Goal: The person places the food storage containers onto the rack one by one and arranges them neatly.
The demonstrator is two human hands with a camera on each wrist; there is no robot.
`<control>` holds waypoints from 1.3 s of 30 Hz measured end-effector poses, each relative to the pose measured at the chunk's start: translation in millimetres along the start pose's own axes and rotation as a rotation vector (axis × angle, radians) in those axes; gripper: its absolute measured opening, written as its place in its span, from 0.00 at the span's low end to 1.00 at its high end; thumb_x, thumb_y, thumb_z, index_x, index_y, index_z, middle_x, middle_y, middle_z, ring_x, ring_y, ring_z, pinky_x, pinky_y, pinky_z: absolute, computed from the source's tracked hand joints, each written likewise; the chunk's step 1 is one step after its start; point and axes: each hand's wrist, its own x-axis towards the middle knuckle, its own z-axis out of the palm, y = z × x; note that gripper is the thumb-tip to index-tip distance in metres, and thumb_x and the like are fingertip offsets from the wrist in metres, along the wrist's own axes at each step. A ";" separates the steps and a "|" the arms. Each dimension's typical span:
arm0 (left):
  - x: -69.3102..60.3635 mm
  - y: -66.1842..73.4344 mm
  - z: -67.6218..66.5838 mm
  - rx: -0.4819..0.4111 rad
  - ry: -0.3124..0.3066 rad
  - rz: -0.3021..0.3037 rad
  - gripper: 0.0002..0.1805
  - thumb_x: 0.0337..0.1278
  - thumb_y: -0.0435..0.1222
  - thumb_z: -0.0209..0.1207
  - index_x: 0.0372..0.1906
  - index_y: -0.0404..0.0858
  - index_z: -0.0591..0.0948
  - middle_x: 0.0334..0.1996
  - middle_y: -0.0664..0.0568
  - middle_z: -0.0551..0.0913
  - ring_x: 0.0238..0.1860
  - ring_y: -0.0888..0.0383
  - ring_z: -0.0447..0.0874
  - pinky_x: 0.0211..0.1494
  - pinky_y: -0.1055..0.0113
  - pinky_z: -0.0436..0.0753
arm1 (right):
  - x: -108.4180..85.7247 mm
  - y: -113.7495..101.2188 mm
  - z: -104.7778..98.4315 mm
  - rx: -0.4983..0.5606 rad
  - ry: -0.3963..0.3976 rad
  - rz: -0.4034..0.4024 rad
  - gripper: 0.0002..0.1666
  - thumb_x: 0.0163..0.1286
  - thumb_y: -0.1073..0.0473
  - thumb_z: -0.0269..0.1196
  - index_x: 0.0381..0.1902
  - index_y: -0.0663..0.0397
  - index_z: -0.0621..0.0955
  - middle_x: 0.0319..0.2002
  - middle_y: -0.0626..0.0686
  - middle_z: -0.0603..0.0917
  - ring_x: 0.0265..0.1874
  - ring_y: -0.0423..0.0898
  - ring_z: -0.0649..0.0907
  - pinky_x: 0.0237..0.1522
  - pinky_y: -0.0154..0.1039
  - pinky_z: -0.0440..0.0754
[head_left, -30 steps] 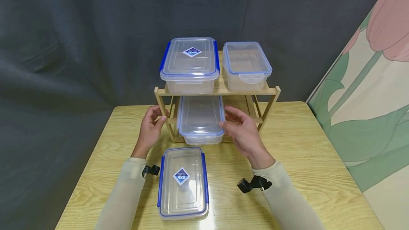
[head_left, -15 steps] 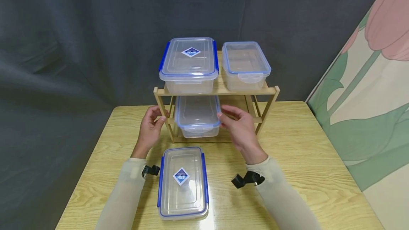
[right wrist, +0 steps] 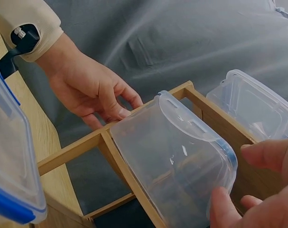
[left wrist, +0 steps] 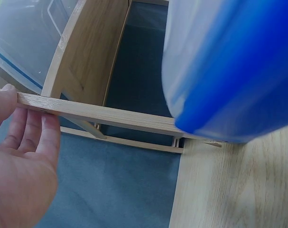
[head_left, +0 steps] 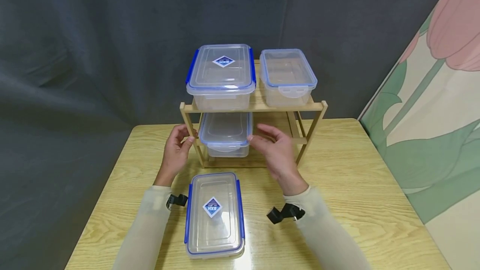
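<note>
A wooden two-tier rack (head_left: 318,116) stands on the table. My left hand (head_left: 176,151) holds its front left leg between thumb and fingers; the left wrist view shows those fingers (left wrist: 49,137) behind the wooden bar. On the lower shelf, near the left side, sits a clear lidded food container (head_left: 225,130) with light-blue trim, its rear under the upper shelf. My right hand (head_left: 275,153) is at the container's right side, thumb at the lid's front right corner, fingers extended and not wrapped round it. In the right wrist view, fingertips (right wrist: 222,199) touch or nearly touch the container.
On the upper shelf stand a large container (head_left: 221,74) with dark-blue clips and a smaller one (head_left: 288,70) with light-blue trim. A flat container (head_left: 215,224) with a diamond label lies on the table before the rack. A dark curtain (head_left: 112,45) hangs behind.
The container on the lower shelf has slid back and to the left, its front now inside the rack's edge. My right hand has moved left with it. The left hand has stayed put.
</note>
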 end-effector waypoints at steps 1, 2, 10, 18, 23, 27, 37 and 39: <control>-0.1 -0.1 -0.2 0.004 0.000 -0.001 0.17 0.75 0.21 0.54 0.64 0.26 0.73 0.48 0.54 0.84 0.52 0.62 0.85 0.56 0.76 0.84 | -0.3 0.0 0.6 -0.009 -0.002 -0.003 0.34 0.66 0.74 0.70 0.69 0.69 0.75 0.63 0.69 0.75 0.46 0.44 0.87 0.55 0.35 0.88; -0.3 -0.3 -0.4 0.008 0.000 -0.002 0.17 0.75 0.21 0.54 0.64 0.26 0.73 0.48 0.55 0.83 0.52 0.63 0.84 0.56 0.76 0.84 | -0.4 0.2 1.3 -0.012 -0.006 -0.001 0.34 0.66 0.74 0.70 0.69 0.68 0.75 0.63 0.68 0.75 0.48 0.44 0.86 0.55 0.35 0.88; -0.3 -0.1 -0.5 0.024 -0.002 -0.004 0.17 0.75 0.21 0.54 0.64 0.27 0.74 0.48 0.56 0.82 0.52 0.62 0.84 0.55 0.77 0.84 | 1.1 2.0 5.9 -0.036 0.001 -0.004 0.35 0.64 0.76 0.70 0.69 0.66 0.75 0.61 0.63 0.74 0.51 0.47 0.82 0.52 0.31 0.87; -0.2 -1.0 -0.3 0.018 0.003 -0.005 0.17 0.75 0.21 0.54 0.64 0.26 0.74 0.47 0.60 0.83 0.51 0.63 0.84 0.55 0.77 0.84 | -3.1 1.6 2.5 0.001 -0.015 -0.004 0.36 0.65 0.78 0.68 0.71 0.68 0.73 0.61 0.64 0.75 0.47 0.43 0.85 0.52 0.31 0.87; -0.3 -0.9 0.0 0.011 0.002 -0.005 0.17 0.75 0.21 0.54 0.64 0.25 0.73 0.48 0.57 0.83 0.52 0.62 0.84 0.55 0.77 0.84 | -10.5 0.4 -3.5 0.008 -0.038 0.002 0.34 0.66 0.78 0.67 0.70 0.68 0.73 0.60 0.63 0.76 0.47 0.42 0.86 0.52 0.31 0.88; 0.3 -0.1 0.6 0.008 0.002 -0.006 0.17 0.75 0.21 0.54 0.64 0.25 0.73 0.48 0.56 0.83 0.52 0.62 0.84 0.55 0.77 0.85 | -17.2 0.8 -8.7 -0.010 -0.054 0.020 0.33 0.67 0.77 0.67 0.69 0.66 0.74 0.58 0.59 0.78 0.49 0.43 0.85 0.54 0.33 0.88; 0.1 0.2 0.8 -0.001 -0.001 0.008 0.17 0.74 0.20 0.54 0.63 0.24 0.73 0.46 0.64 0.83 0.50 0.64 0.84 0.55 0.76 0.85 | -30.9 10.3 -21.8 -0.048 -0.104 0.045 0.33 0.67 0.76 0.66 0.69 0.72 0.73 0.56 0.54 0.79 0.48 0.45 0.85 0.53 0.36 0.89; 0.0 -0.3 0.8 -0.001 0.000 0.011 0.17 0.74 0.20 0.54 0.63 0.25 0.73 0.46 0.64 0.83 0.50 0.64 0.84 0.55 0.76 0.85 | -34.7 12.0 -24.4 -0.061 -0.116 0.049 0.31 0.67 0.74 0.67 0.68 0.71 0.74 0.55 0.53 0.80 0.47 0.44 0.86 0.53 0.36 0.89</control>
